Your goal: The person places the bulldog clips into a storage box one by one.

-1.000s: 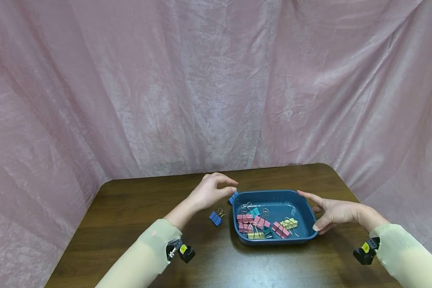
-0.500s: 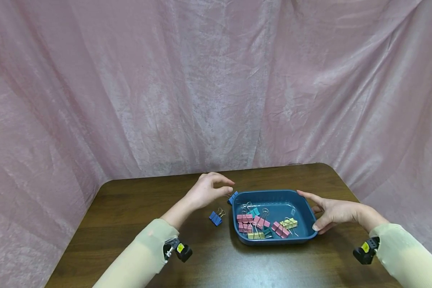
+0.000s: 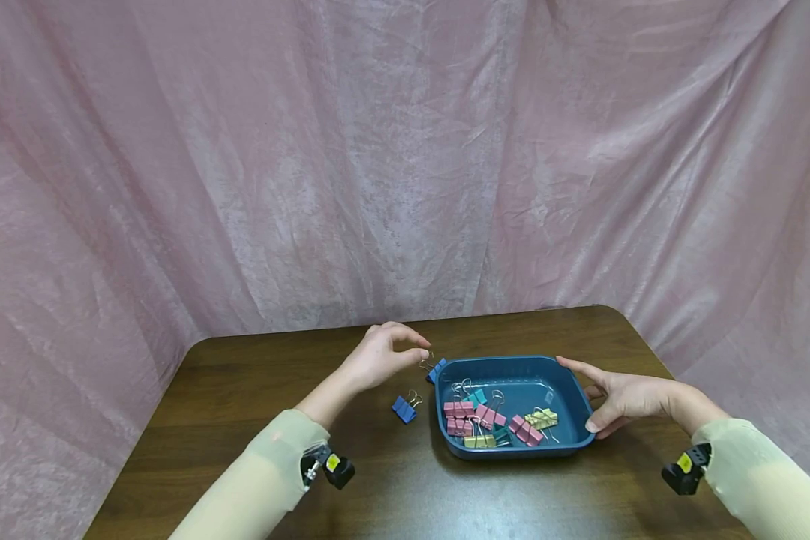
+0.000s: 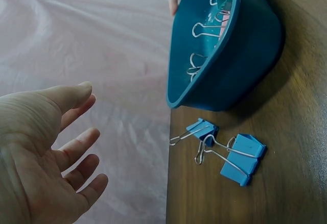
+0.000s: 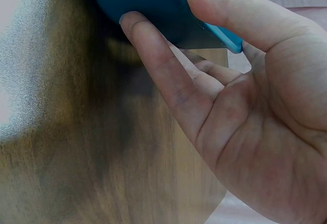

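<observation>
My left hand (image 3: 378, 356) hovers over the table, left of a blue tray (image 3: 455, 448), with thumb and fingers parted and nothing between them. In the left wrist view its fingers (image 4: 82, 147) are relaxed and apart from everything. Two blue binder clips lie on the table: one (image 3: 403, 409) near the left wrist, the other (image 3: 436, 371) against the tray's left corner, just below the left fingertips. My right hand (image 3: 631, 401) holds the tray's right end, thumb at the near corner and a finger at the far corner. In the right wrist view the thumb (image 5: 230, 7) presses the rim.
Inside the tray are pink clips (image 3: 490, 417), yellow clips (image 3: 541, 419) and teal clips (image 3: 478, 397), mostly in its left and near part. The brown wooden table (image 3: 256, 405) ends at a pink curtain (image 3: 378, 150) behind.
My left hand has drawn slightly left, away from the tray, uncovering more of the blue clip at its corner. The right hand and tray have stayed put.
</observation>
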Tool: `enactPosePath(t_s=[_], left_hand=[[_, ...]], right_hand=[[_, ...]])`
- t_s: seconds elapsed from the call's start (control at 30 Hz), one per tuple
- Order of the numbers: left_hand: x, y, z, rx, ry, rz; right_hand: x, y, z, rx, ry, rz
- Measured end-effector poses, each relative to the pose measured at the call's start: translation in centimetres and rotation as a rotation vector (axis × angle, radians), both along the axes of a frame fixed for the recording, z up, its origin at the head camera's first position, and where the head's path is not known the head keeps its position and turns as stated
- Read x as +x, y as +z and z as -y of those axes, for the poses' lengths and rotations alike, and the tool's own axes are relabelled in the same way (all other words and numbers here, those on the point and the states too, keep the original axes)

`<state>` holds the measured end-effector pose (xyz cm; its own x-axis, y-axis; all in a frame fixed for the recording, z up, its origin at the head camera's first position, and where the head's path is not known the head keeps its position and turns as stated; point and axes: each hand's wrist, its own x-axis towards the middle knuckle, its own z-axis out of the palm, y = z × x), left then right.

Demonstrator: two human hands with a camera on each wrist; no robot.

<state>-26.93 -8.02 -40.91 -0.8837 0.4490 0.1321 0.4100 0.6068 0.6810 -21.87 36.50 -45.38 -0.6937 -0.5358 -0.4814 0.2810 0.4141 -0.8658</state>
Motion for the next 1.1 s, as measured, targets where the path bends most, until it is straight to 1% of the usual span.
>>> enactPosePath(t_s=[0.17,0.47,0.7,1.0,1.1], left_hand=[[-0.1,-0.1,0.3,-0.009,0.02,0.022],[-0.4,-0.5,0.8,-0.018,0.042,0.014],[-0.6,-0.7,1.1,-0.019,0.043,0.023],[-0.9,-0.8,1.3,-0.024,0.053,0.038],[-1.0,-0.9,1.3,-0.019,0.047,0.047]], right_hand=[[0.0,0.0,0.0,-0.003,-0.001,-0.002],[0.0,-0.1,0.0,-0.006,-0.005,0.003],[0.0,-0.2,-0.1,-0.015,0.003,0.006],[0.0,0.0,-0.1,0.011,-0.003,0.003],[0.0,0.1,0.0,0.013,-0.006,0.002]])
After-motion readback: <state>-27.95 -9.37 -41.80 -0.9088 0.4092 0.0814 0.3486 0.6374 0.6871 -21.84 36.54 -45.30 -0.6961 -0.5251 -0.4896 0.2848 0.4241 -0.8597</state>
